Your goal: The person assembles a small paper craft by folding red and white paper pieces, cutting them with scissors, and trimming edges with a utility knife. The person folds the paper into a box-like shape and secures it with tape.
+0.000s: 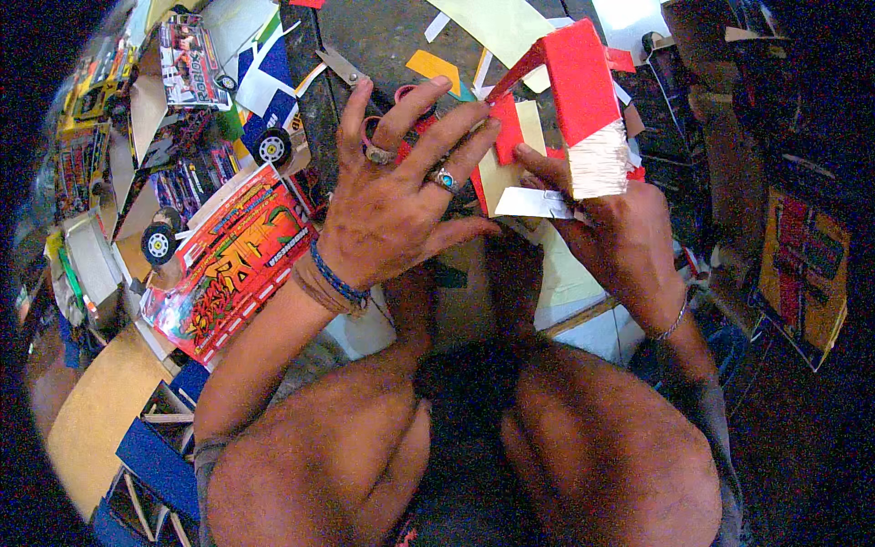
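Observation:
My left hand [392,182], with rings and bracelets, is stretched out with its fingers spread. Its fingertips touch a narrow red card strip [519,73] joined to a red box-shaped card piece [583,82]. That piece has a white, lined lower end [597,164]. My right hand [624,228] is closed at this end, its index finger against a red flap [509,137]. A flat whitish piece [533,202] juts from the right hand; whether it is a blade or card I cannot tell. Scissors [342,67] lie beyond my left hand, their handles partly hidden.
Card scraps [492,27] and a yellow-orange piece [433,68] lie at the far side. On the left are a red printed truck panel [241,269], toy wheels [159,242] and several printed card models [187,64]. Blue card frames [164,456] stand near my left knee.

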The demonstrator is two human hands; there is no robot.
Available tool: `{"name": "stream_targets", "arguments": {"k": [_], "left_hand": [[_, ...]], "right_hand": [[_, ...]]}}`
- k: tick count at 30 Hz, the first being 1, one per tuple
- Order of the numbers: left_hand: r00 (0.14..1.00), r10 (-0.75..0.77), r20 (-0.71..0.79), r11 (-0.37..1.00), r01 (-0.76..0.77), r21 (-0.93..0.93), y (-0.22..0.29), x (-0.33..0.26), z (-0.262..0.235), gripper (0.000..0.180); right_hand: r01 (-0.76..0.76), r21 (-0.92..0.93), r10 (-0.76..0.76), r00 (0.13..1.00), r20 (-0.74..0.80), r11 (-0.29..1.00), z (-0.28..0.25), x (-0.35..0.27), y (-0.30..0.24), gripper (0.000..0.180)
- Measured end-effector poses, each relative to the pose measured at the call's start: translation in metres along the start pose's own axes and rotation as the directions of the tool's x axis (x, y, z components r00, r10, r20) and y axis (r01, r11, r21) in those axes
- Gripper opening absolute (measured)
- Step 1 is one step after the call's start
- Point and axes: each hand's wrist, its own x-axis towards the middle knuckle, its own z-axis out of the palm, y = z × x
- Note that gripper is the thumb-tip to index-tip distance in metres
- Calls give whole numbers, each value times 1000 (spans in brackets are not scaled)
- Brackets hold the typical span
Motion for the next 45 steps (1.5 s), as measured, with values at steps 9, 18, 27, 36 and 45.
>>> {"name": "stream_targets", "arguments": {"k": [9,18,27,36,45], "left_hand": [[999,36,-28,998,-35,49,3,-2,7,77],[996,-5,90,999,1,42,8,4,5,68],[997,5,82,1000,-7,22,5,4,11,66],[990,58,125,998,-61,21,6,4,4,73],[993,120,-10,993,-120,4,3,-2,12,68]], "right_hand": [[-38,-5,38,997,65,999,-5,-3,0,58],[-3,113,-4,998,59,994,-8,-5,6,71],[-340,166,310,933,184,926,-63,-11,7,65],[243,-346,-179,962,206,906,-81,-2,29,28],[412,-429,-364,911,192,804,-67,21,48,19]]}}
